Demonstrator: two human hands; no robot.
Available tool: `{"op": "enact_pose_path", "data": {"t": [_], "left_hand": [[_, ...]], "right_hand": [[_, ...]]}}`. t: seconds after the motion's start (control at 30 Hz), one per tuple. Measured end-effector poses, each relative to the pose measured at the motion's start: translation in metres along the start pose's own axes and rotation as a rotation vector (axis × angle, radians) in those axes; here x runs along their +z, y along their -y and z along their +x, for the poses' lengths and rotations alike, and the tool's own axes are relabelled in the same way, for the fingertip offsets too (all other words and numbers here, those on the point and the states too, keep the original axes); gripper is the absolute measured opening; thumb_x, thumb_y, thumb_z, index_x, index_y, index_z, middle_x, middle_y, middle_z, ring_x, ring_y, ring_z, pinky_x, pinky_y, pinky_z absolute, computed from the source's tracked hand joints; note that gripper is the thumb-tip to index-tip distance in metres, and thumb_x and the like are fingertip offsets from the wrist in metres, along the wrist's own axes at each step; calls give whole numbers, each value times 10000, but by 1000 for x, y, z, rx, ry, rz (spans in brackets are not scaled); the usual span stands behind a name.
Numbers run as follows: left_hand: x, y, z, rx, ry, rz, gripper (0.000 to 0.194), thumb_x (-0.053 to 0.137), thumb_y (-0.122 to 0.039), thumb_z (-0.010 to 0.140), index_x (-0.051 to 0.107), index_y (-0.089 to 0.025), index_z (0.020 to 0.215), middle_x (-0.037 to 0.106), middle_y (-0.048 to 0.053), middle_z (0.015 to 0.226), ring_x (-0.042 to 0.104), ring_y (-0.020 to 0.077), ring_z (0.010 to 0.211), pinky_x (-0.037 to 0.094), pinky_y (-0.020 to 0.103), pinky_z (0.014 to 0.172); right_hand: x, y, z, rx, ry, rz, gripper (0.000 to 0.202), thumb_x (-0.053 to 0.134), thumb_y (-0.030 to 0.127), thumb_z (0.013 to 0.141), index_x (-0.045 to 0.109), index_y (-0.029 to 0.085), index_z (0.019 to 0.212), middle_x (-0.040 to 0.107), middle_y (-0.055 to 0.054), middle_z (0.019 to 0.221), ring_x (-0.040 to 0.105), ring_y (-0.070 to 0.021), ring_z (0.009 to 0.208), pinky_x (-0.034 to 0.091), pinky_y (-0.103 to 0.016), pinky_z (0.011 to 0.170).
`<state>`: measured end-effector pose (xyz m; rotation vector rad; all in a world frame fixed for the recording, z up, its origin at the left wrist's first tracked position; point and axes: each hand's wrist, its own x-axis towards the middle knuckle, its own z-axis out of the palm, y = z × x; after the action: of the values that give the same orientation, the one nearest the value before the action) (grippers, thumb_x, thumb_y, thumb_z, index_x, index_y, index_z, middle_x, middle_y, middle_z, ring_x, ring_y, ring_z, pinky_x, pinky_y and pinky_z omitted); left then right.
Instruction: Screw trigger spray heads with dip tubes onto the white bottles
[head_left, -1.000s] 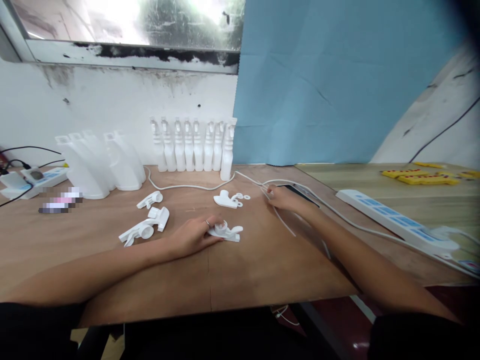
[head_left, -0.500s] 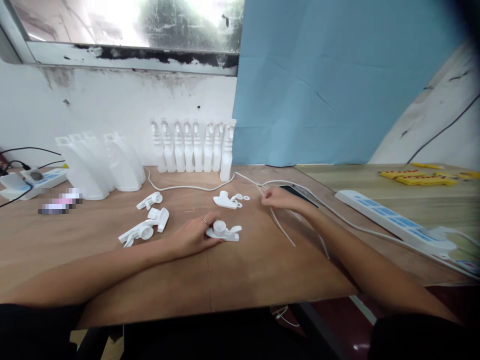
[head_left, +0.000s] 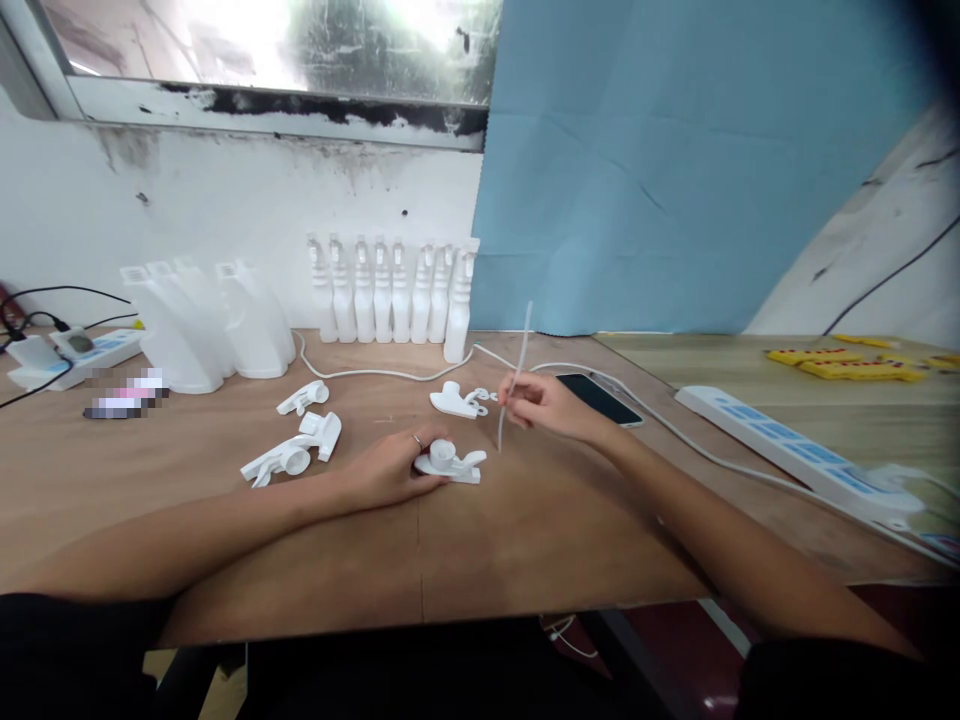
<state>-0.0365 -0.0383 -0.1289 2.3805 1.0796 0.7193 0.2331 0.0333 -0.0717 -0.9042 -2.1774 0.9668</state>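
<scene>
My left hand is closed around one end of a white spray-bottle trigger head, which rests on the table with its round collar facing up. To the right, my right hand pinches a thin translucent plastic tube, held nearly upright above the wood. Just behind the held head lies another trigger head, with small white rings beside it. Left of my left hand sit several more trigger heads in a loose group.
White spray bottles stand in a row by the wall, with larger headless bottles to their left. A phone lies behind my right forearm. A power strip, its cable and yellow packets are at the right.
My right hand has lifted one tube off the table and brought it slightly left, turning it upright. My left hand still holds the trigger head in place.
</scene>
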Motion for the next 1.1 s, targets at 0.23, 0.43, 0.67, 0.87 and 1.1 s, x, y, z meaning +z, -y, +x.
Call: {"op": "enact_pose_path", "data": {"t": [0.23, 0.43, 0.67, 0.87, 1.1], "left_hand": [[1, 2, 0, -9, 6, -17, 360, 663, -294, 829, 547, -227, 1163, 667, 22, 998, 614, 183, 814, 457, 278, 713], [-3, -4, 1, 12, 10, 6, 249, 666, -288, 831, 608, -208, 1059, 680, 31, 997, 621, 195, 859, 456, 276, 747], [-3, -2, 2, 36, 25, -40, 348, 675, -261, 834, 606, -227, 1174, 702, 29, 1076, 650, 200, 904, 478, 284, 786], [-2, 0, 2, 54, 23, -46, 371, 686, -254, 830, 596, -234, 1190, 703, 18, 1109, 655, 196, 941, 482, 287, 810], [-2, 1, 2, 61, 29, -61, 402, 675, -243, 832, 600, -238, 1227, 689, 35, 1175, 650, 211, 990, 483, 301, 853]], "right_hand": [[-6, -19, 5, 193, 426, -4, 249, 638, 376, 834, 653, 134, 889, 661, -27, 739, 599, -119, 623, 472, -251, 593], [39, -4, 4, -59, -1, 262, 344, 649, 492, 863, 581, 160, 808, 609, 2, 673, 570, -117, 611, 457, -266, 622], [80, 2, -2, -215, -46, 219, 305, 626, 472, 890, 630, 171, 846, 594, -21, 766, 555, -131, 658, 465, -259, 595], [79, 2, -4, -245, -31, 263, 315, 584, 488, 918, 609, 177, 874, 563, -5, 725, 553, -131, 640, 479, -262, 601], [79, 4, -6, -288, -32, 139, 277, 536, 432, 960, 569, 179, 853, 552, -7, 730, 553, -127, 638, 467, -253, 593]]}}
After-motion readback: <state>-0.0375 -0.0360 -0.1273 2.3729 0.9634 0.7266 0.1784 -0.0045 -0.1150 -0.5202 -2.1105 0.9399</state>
